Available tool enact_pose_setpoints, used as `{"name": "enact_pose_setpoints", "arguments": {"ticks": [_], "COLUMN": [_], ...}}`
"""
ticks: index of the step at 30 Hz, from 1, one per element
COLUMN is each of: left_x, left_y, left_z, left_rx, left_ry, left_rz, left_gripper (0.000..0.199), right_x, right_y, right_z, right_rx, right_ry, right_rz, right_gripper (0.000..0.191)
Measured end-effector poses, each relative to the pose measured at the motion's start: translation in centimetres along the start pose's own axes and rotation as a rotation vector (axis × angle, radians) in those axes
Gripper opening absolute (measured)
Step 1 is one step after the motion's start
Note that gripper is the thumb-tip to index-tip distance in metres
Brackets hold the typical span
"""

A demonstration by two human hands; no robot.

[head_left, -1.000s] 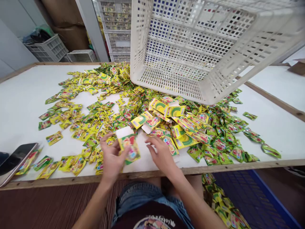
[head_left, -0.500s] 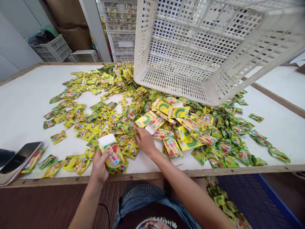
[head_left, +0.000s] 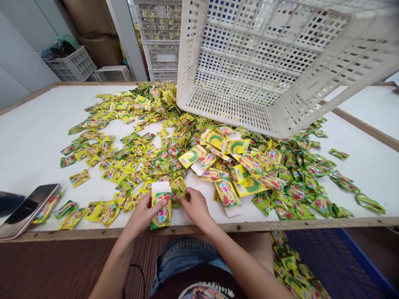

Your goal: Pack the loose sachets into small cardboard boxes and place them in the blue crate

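Note:
My left hand [head_left: 144, 211] is closed around a small yellow-green candy box [head_left: 162, 207], held upright at the table's front edge with its white top flap up. Just to the right, my right hand [head_left: 197, 206] pinches a small green candy packet [head_left: 177, 198] beside the box; its fingertips partly hide the packet. Loose yellow and green packets [head_left: 124, 166] are heaped behind both hands. A pile of flattened or part-folded candy boxes [head_left: 246, 182] lies to the right of my right hand.
A large white plastic crate [head_left: 230, 110] lies tipped on its side over the heap. A phone [head_left: 34, 207] rests at the left front. Below the table, a blue crate [head_left: 358, 257] stands near filled boxes [head_left: 293, 270]. Stacked white crates [head_left: 162, 54] stand behind.
My left hand has brought the candy box right and slightly down, turning it more upright. My right hand has drawn back from the heap toward the box with a packet at its fingertips.

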State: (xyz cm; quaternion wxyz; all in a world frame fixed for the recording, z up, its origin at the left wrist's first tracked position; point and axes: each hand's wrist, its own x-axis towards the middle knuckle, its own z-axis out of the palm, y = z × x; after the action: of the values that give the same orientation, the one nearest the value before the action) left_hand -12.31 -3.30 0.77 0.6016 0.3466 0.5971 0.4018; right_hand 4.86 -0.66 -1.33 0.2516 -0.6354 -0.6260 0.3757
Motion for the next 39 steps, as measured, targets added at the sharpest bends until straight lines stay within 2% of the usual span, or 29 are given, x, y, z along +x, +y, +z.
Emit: {"name": "enact_pose_setpoints", "arguments": {"ticks": [3,6,10,13,16,19,23,26,30,32,33,35,37,39], "left_x": [-0.2,-0.6,-0.7,-0.6,-0.4,0.0,0.5,0.5,0.3,0.4,0.5,0.8,1.1,1.2], "left_y": [0.1,0.3,0.1,-0.3,-0.9,-1.4,-1.7,-1.5,-1.1,-0.9,-0.8,-0.7,-0.4,-0.1], "left_z": [0.5,1.3,3.4,5.2,6.6,7.1,7.3,7.7,8.2,8.2,8.3,8.5,8.9,9.5], "left_rx": [-0.001,-0.049,-0.048,-0.052,-0.081,-0.094,-0.061,-0.018,0.018,-0.003,-0.025,-0.080,-0.109,-0.104], "left_ry": [-0.040,-0.093,-0.129,-0.125,-0.113,-0.104,-0.143,-0.141,-0.133,-0.128,-0.154,-0.265,-0.377,-0.414], "left_rz": [0.006,0.030,0.123,0.160,0.156,0.116,0.121,0.153,0.203,0.205,0.189,0.125,0.059,0.012], "left_gripper": [0.047,0.048,0.048,0.047,0.046,0.044,0.043,0.040,0.041,0.040,0.036,0.025,0.016,0.014], "right_x": [-0.2,-0.5,-0.9,-1.0,-1.2,-1.5,-1.9,-2.0,-1.5,-1.2,-1.1,-1.0,-0.9,-0.8], "right_y": [-0.1,-0.4,-0.7,0.3,2.0,3.2,3.0,2.6,3.1,3.2,3.0,2.3,1.3,0.4], "right_z": [0.2,-0.7,-1.9,-2.1,-2.2,-2.7,-3.7,-4.0,-4.7,-5.7,-6.3,-7.7,-8.9,-9.6], "right_rx": [0.207,0.462,0.704,0.788,0.790,0.798,0.832,0.859,0.733,0.689,0.686,0.679,0.631,0.485], "right_ry": [0.035,0.060,0.070,0.125,0.128,0.077,0.010,0.055,0.013,0.026,0.072,0.168,0.141,0.060], "right_rz": [-0.002,-0.069,-0.075,-0.046,0.008,0.031,0.039,0.088,0.118,0.100,0.078,0.002,-0.098,-0.192], "right_gripper": [0.011,0.012,0.016,0.018,0.022,0.025,0.027,0.036,0.038,0.035,0.034,0.032,0.027,0.021]}}
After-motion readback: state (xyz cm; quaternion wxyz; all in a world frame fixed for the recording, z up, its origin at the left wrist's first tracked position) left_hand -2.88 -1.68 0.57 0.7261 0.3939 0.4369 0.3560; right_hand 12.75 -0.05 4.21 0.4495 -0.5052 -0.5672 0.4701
